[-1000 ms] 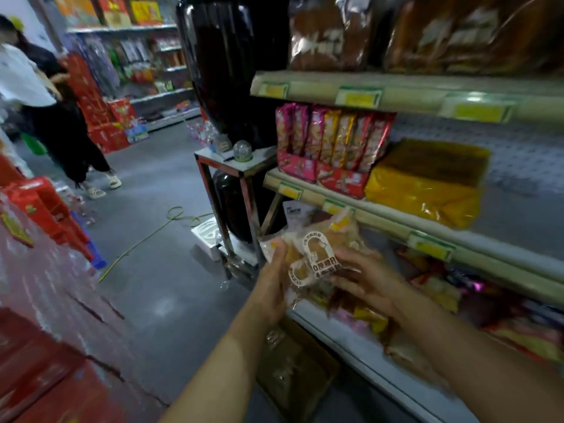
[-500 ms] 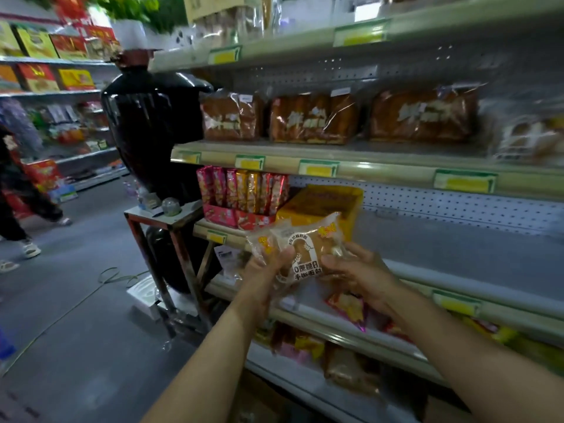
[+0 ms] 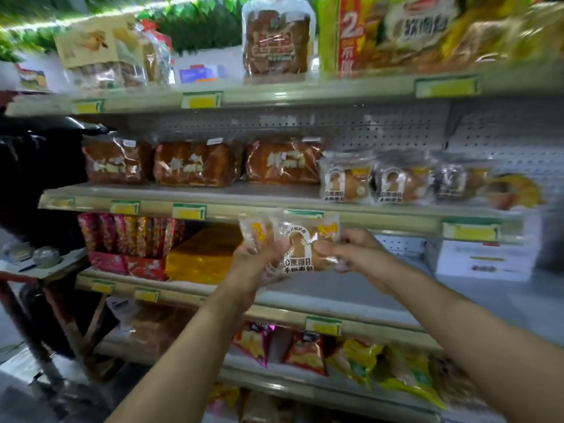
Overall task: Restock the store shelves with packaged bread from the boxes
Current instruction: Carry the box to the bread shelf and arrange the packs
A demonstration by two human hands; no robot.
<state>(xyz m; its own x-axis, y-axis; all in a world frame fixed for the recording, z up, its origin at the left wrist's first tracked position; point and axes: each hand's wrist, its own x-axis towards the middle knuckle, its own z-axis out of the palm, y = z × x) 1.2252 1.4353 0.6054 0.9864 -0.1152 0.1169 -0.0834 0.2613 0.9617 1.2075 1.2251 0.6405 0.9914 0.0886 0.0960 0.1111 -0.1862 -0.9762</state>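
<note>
While held up, clear-wrapped golden bread packet (image 3: 300, 244)

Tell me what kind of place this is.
Most likely a grocery store aisle: tiered shelves with price tags, stocked with bread loaves, and both hands hold a bread pack.

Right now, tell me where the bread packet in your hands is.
Head view, centre: the bread packet is gripped between the left hand and right hand, just below the shelf edge under the matching packets.
</note>
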